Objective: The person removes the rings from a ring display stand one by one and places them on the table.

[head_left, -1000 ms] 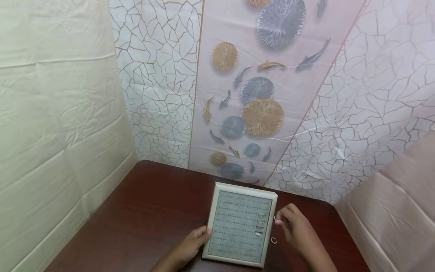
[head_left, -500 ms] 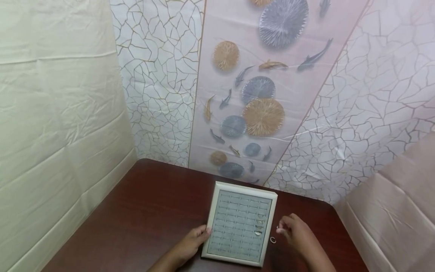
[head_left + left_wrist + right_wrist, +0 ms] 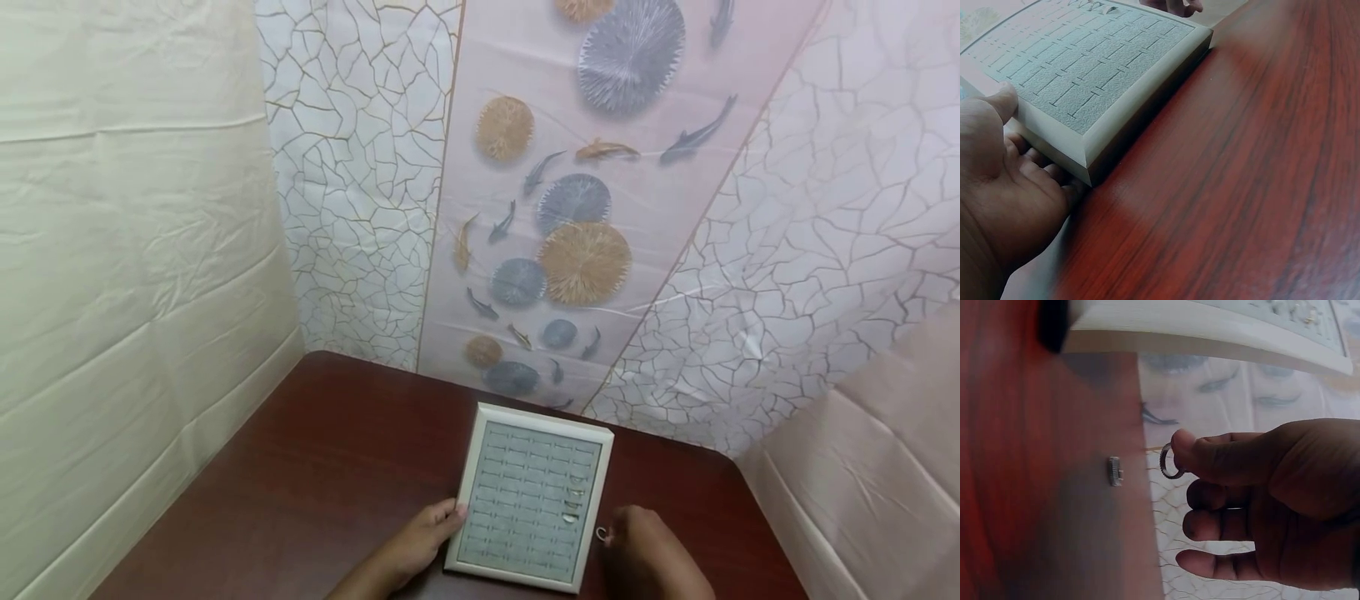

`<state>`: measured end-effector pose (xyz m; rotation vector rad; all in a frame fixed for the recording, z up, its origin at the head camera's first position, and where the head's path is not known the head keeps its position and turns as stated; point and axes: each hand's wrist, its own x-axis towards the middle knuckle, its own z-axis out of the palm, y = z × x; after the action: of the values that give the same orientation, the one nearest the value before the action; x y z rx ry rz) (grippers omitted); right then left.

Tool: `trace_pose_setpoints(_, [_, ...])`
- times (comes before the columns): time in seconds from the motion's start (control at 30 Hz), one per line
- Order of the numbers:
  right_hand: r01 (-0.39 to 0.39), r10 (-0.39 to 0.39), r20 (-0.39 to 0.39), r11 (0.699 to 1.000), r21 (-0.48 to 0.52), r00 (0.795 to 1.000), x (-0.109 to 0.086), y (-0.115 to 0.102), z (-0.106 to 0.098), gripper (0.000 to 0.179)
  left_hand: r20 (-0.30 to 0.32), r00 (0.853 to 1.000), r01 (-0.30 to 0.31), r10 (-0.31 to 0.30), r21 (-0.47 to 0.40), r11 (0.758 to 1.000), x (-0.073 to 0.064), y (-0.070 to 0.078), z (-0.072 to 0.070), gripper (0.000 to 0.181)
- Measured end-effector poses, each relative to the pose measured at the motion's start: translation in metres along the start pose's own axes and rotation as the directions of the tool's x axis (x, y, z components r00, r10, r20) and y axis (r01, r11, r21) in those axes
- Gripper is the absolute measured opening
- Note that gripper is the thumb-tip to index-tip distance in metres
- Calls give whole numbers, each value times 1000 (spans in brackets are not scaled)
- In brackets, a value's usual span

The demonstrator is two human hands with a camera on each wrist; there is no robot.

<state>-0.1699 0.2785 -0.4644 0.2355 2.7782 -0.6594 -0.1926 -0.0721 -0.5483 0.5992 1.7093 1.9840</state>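
Observation:
My left hand [image 3: 423,537] grips the left edge of a white-framed ring display tray [image 3: 470,467], thumb on the frame and fingers underneath. The tray's grey padded insert [image 3: 1079,81] has rows of slits, and several rings [image 3: 572,505] sit in a column towards its right side. Beside the tray's right edge, my right hand [image 3: 648,546] pinches a ring [image 3: 1165,464] between thumb and index finger; its other fingers are spread apart in the right wrist view. A second ring [image 3: 1115,472] lies on the table beyond the fingertips.
The dark red wooden table [image 3: 322,467] has the tray near its front right. Patterned cloth [image 3: 360,208] hangs behind it, with a cream cloth wall [image 3: 150,250] at left and a beige cloth [image 3: 892,417] at right.
My right hand has moved down and nearer the front along the tray's right side, still pinching a ring. The left hand and tray stay nearly where they were.

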Motion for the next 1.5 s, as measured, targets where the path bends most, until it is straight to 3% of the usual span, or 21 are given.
trace_pose_setpoints(0.13, [30, -28, 32, 998, -53, 999, 6, 3, 8, 11, 2, 1000, 11, -11, -11, 1000, 0, -2, 0, 47])
trace_pose_setpoints(0.37, [101, -107, -39, 987, -127, 993, 14, 7, 18, 16, 6, 1000, -2, 2, -9, 1000, 0, -4, 0, 46])
trace_pose_setpoints(0.67, [97, -104, -56, 989, -114, 993, 22, 15, 21, 28, 10, 1000, 13, -13, 10, 1000, 1, 0, 0, 47])
trace_pose_setpoints(1.0, [107, -111, -50, 991, -83, 993, 25, 19, 22, 28, -5, 1000, 22, -22, 23, 1000, -1, 1, 1, 46])
trace_pose_setpoints(1.2, [74, -81, -59, 992, -107, 995, 26, 17, 18, 10, -11, 1000, 2, -1, 22, 1000, 0, 0, 0, 46])
trace_pose_setpoints(1.5, [94, -100, -122, 994, -54, 987, 26, 22, 12, 12, 0, 1000, -2, 2, 18, 1000, -1, -1, 0, 45])
